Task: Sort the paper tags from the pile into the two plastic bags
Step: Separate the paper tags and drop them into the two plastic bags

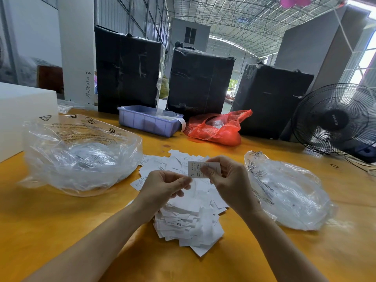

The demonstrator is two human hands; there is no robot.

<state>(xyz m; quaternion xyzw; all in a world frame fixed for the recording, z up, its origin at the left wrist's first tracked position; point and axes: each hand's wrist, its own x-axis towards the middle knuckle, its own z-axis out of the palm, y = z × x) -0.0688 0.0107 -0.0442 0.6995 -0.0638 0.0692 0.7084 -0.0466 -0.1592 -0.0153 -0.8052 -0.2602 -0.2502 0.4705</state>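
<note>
Above yellow table point(61, 220), right fingers point(205, 169) pinch tag point(196, 169).

table point(61, 220): yellow-orange, smooth, faint wood grain. Tag pile point(189, 222): white paper, small black print, "XS" and "S" readable. Held tag point(196, 169): white, grey-black text lines, black "L". Left bag point(81, 159): clear plastic, black warning text and recycling symbols, white tags showing through. Right bag point(289, 192): clear, black printed text down one edge. Bin point(146, 123): pale blue-lavender plastic, ribbed sides. Crumpled bag point(217, 127): translucent red. Three wrapped blocks point(199, 80): black film, glossy tape streaks. Fan point(333, 119): black wire grille, black hub. Box point(24, 110) at far left: plain white.
</note>
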